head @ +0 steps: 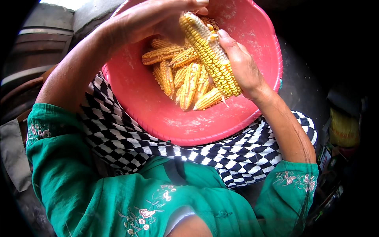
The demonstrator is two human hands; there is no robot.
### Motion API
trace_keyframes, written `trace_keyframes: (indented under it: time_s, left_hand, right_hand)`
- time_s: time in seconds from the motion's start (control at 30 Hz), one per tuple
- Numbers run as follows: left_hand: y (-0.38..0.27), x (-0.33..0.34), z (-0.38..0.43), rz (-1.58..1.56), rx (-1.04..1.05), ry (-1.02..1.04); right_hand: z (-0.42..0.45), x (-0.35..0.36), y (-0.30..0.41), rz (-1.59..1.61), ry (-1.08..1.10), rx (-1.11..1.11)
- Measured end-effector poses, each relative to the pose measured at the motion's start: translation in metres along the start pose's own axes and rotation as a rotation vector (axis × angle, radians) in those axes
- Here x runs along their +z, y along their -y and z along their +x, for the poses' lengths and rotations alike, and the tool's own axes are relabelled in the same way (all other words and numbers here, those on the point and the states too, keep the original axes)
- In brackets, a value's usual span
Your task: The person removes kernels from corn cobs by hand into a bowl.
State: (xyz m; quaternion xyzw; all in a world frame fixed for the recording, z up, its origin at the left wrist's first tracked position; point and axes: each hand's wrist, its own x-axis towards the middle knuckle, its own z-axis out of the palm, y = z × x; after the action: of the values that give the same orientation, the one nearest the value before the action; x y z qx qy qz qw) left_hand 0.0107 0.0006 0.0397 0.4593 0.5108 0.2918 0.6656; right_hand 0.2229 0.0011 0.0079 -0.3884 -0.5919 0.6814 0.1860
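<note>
My right hand grips a large ear of yellow corn over the bowl, its thumb against loose kernels beside a strip of bare cob. My left hand is raised at the ear's upper end, partly cut off by the top edge of the picture. Its fingers are bent and blurred, and I cannot tell whether they touch the ear. Below both hands, several smaller corn ears lie with loose kernels in the bottom of a pink plastic basin. Some ears show stripes without kernels.
The basin rests against my lap, on black and white checked cloth. A yellow bag stands among dark clutter at the right. Brown wooden furniture is at the upper left, with a grey sheet-like thing below it.
</note>
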Motion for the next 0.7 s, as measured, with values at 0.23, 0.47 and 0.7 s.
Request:
trace_keyframes:
  time_s: [0.23, 0.47, 0.7]
  left_hand:
    - [-0.014, -0.001, -0.001, 0.079, -0.087, 0.105]
    - [0.004, 0.004, 0.011, 0.227, -0.108, -0.030]
    - [-0.001, -0.017, 0.009, -0.183, -0.070, 0.116]
  right_hand:
    - [-0.006, 0.000, 0.002, 0.010, -0.043, 0.041]
    - [-0.004, 0.003, -0.009, -0.059, 0.009, 0.026]
    - [-0.006, 0.008, 0.013, 0.126, -0.037, 0.043]
